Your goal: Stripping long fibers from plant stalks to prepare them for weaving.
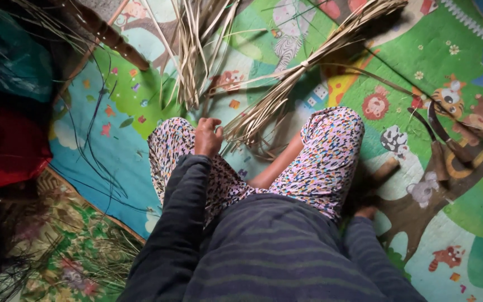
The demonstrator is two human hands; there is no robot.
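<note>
Sitting on the floor with knees drawn up in speckled patterned trousers (331,151), the person wears a dark striped top (275,251) that fills the view toward 6 o'clock. The right hand (366,212) lies at about 4 o'clock, down beside the right thigh on the play mat (465,56); only a sliver of it shows past the sleeve, so whether its fingers are curled or spread cannot be told. Just beyond it, toward 3 o'clock, a short wooden piece (386,169) rests on the mat, and farther right lies a curved blade with a wooden handle (436,140).

The left hand (208,137) sits on the left knee, a little left of centre. Its fingers (217,130) are curled inward in a loose fist; whether any strand is pinched between them cannot be told. The tied bundle of dried straw-coloured strips (297,75) fans out with its loose ends just to the right of those fingers, near but not clearly touching, and runs away toward 1 o'clock. A second loose sheaf of strips (197,50) lies ahead of the hand toward 12 o'clock. Thin dark fibres (93,151) trail over the mat at 9 o'clock, beside red and teal cloth (6,140).
</note>
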